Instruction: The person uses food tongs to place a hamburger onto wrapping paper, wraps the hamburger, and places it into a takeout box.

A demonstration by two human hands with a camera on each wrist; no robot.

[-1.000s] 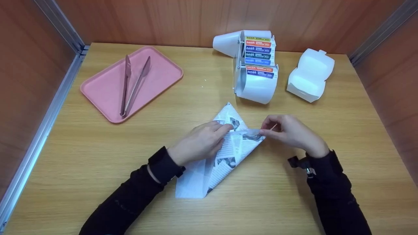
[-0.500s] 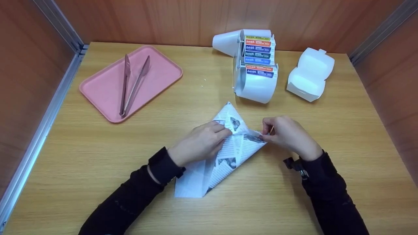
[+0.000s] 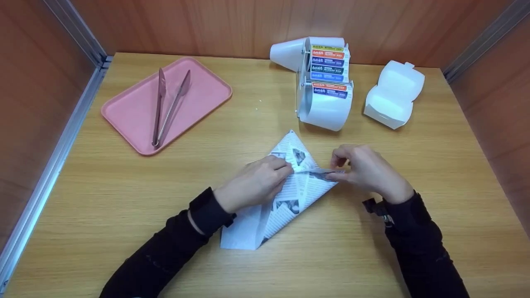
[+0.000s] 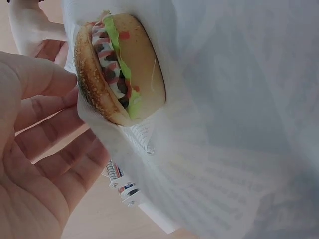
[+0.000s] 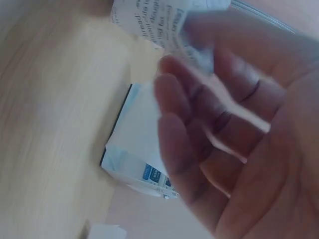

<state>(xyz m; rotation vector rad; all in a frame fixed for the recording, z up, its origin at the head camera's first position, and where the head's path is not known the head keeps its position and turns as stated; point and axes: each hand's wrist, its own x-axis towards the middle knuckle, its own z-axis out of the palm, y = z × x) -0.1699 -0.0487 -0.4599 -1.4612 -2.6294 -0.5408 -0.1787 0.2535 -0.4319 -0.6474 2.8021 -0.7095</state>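
Observation:
Printed white wrapping paper (image 3: 304,190) lies folded on the table, with a pointed corner toward the back. The left hand (image 3: 256,180) lies over its left side, fingers curled at the middle fold. In the left wrist view, a sesame burger (image 4: 117,69) with lettuce and sauce sits on its side inside the paper (image 4: 224,114); the left hand (image 4: 47,119) holds it with thumb and fingers at the bun's edge. From the head view the burger is hidden. The right hand (image 3: 368,171) pinches the paper's right corner; in the right wrist view this hand (image 5: 234,119) is partly blurred.
Metal tongs (image 3: 157,111) lie on a pink tray (image 3: 124,109) at the back left. A white label dispenser (image 3: 329,109) with coloured labels stands at the back, beside an opened white box (image 3: 389,103) on its right. A wooden wall (image 3: 198,27) runs behind.
The right hand has shifted slightly on the paper's right corner, drawing the flap down and outward to the right. The left hand has stayed almost where it was.

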